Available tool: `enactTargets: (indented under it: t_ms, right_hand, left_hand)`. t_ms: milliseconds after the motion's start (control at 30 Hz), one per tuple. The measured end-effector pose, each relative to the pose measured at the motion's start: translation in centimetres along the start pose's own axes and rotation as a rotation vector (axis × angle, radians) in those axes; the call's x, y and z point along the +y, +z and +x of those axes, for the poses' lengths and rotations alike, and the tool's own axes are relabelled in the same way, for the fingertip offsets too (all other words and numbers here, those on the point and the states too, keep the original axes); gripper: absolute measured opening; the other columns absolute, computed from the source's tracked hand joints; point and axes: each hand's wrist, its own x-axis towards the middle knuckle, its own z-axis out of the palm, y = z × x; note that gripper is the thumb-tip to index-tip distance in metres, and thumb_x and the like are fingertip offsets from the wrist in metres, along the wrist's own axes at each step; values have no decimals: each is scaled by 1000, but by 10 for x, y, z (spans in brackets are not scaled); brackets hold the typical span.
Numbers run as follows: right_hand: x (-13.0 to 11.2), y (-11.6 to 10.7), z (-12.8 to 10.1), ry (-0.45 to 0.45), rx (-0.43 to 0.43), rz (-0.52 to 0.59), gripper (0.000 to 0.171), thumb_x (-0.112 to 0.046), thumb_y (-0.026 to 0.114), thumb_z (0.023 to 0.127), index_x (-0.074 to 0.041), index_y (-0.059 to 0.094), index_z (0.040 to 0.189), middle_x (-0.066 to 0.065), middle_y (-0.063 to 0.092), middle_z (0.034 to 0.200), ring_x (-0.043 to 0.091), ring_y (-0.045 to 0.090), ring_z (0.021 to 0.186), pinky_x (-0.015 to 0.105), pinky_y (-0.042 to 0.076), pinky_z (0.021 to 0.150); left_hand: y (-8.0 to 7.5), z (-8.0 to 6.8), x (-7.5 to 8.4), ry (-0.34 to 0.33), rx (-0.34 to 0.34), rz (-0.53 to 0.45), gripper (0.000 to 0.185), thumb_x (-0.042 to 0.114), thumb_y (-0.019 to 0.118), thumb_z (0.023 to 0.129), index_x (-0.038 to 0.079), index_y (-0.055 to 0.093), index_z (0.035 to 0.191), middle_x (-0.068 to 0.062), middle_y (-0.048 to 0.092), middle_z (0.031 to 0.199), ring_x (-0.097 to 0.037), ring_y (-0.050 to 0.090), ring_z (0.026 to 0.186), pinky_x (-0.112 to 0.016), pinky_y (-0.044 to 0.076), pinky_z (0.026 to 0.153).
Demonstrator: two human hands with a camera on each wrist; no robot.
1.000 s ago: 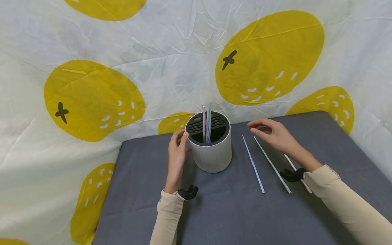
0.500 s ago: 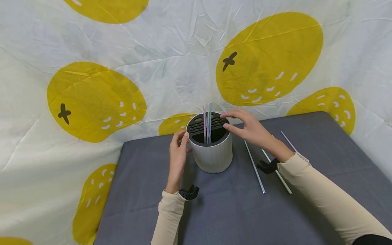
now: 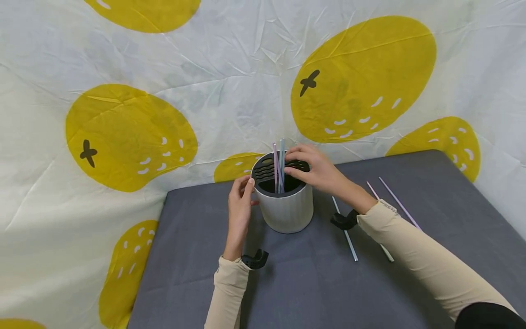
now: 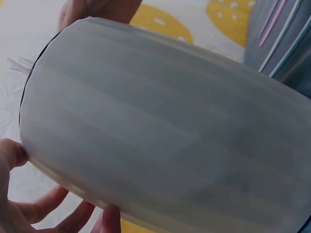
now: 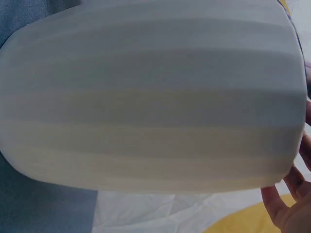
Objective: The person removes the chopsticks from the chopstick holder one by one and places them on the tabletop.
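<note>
A whitish, fluted utensil holder (image 3: 286, 217) with a black slotted top stands upright near the back of the table. Thin chopsticks, pink-purple (image 3: 275, 164) and pale blue (image 3: 281, 157), lean up out of its front opening. The fingertips of my left hand (image 3: 239, 205) rest on the holder's left side, the thumb by the rim. In the left wrist view, left fingers (image 4: 48, 199) touch that wall. Over the holder's top, my right hand (image 3: 315, 170) has thumb and fingers apart, just right of the blue chopsticks; contact with them is unclear.
Loose chopsticks lie on the grey cloth to the right: blue (image 3: 351, 246), pale green (image 3: 387, 254), pink (image 3: 372, 189) and purple (image 3: 398, 201), some partly under my right arm. A white cloth with yellow fruit shapes (image 3: 361, 77) hangs behind.
My right hand has moved left from above the loose chopsticks to the holder's top, uncovering the purple one. The left hand and the holder stay in place.
</note>
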Motion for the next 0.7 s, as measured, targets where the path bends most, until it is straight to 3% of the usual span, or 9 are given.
enactTargets:
  t_ms: [167,400,700]
  right_hand:
    - [0,5,4,-2,2,18,19,-11,78,94,-3,74,111,15,67,127,32,59,122,54,47,108]
    - [-3,5,8,36,0,71,16,-11,76,95,-6,72,110,12,69,120,31,61,115,53,50,103]
    - [-17,-9,4,102,88,115,16,-11,74,97,-6,71,111,11,70,110,24,65,108,50,53,103]
  left_hand:
    - [0,0,0,-7,0,0,40,41,60,106,15,63,136,-8,66,135,-26,63,109,-44,63,82]
    - [-1,0,0,-7,4,-1,41,41,60,106,16,63,137,-8,66,135,-26,63,111,-44,63,82]
    - [0,2,-2,-1,-2,-9,40,40,59,107,15,64,137,-9,66,134,-26,62,111,-47,63,84]
